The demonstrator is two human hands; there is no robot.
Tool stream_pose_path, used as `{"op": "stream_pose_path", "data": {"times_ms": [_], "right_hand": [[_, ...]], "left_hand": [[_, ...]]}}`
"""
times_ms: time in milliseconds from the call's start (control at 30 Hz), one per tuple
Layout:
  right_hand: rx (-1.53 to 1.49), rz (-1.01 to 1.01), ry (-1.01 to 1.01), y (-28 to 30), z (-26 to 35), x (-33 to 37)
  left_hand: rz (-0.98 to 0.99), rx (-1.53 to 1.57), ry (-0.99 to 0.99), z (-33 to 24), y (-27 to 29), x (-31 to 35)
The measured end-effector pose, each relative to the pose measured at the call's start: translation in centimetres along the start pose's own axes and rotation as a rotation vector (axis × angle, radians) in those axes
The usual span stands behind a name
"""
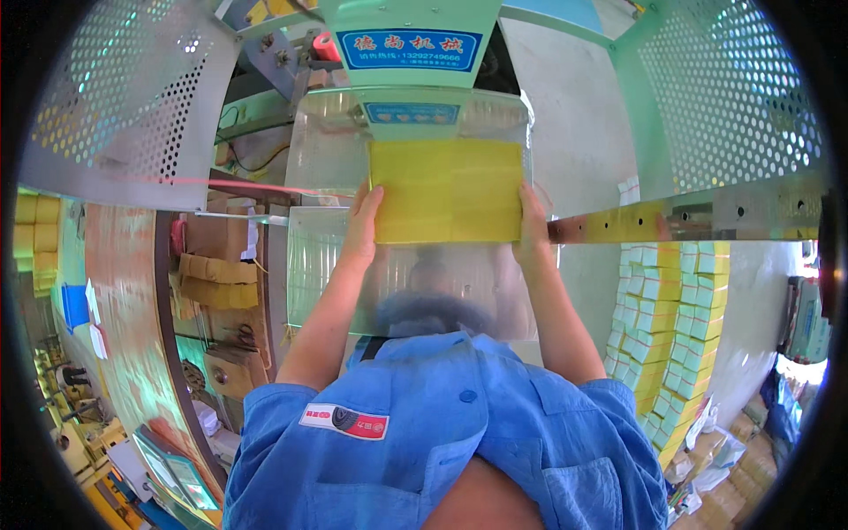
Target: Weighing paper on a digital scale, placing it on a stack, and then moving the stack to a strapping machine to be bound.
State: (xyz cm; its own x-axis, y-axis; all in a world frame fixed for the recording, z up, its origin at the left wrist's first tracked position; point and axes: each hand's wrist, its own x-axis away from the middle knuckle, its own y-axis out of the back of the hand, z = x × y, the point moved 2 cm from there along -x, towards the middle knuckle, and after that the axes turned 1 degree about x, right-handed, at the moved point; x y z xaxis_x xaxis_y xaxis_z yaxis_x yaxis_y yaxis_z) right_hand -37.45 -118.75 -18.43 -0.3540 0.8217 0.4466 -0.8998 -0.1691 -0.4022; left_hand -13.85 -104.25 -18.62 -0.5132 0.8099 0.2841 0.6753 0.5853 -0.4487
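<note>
A flat, rectangular yellow block [447,191], which looks like a stack of paper or a wrapped bundle, sits between my two hands over a shiny metal machine table [331,265]. My left hand [363,221] grips its left edge, thumb on top and fingers partly hidden underneath. On the opposite edge, my right hand [532,221] holds it the same way. Just beyond the block rises the pale green machine housing [411,71] with blue label plates. A thin pink strap [256,184] runs from the left toward the table.
Perforated metal guards [733,97] flank the machine on both sides. A metal bar [689,218] with holes juts in from the right. Tall stacks of yellow-and-white bundles [658,344] stand at the right. On the left is a worn wooden tabletop [132,309], with shelves holding brown bundles [219,281].
</note>
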Motion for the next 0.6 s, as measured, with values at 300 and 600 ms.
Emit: {"op": "stream_pose_path", "data": {"times_ms": [300,600], "right_hand": [[0.033,-0.128,-0.019,0.7,0.2,0.8],[-0.052,-0.013,-0.110,1.2,-0.6,0.5]], "left_hand": [[-0.018,-0.006,0.074,1.0,-0.6,-0.4],[0.054,-0.172,0.086,1.4,-1.4,-0.3]]}}
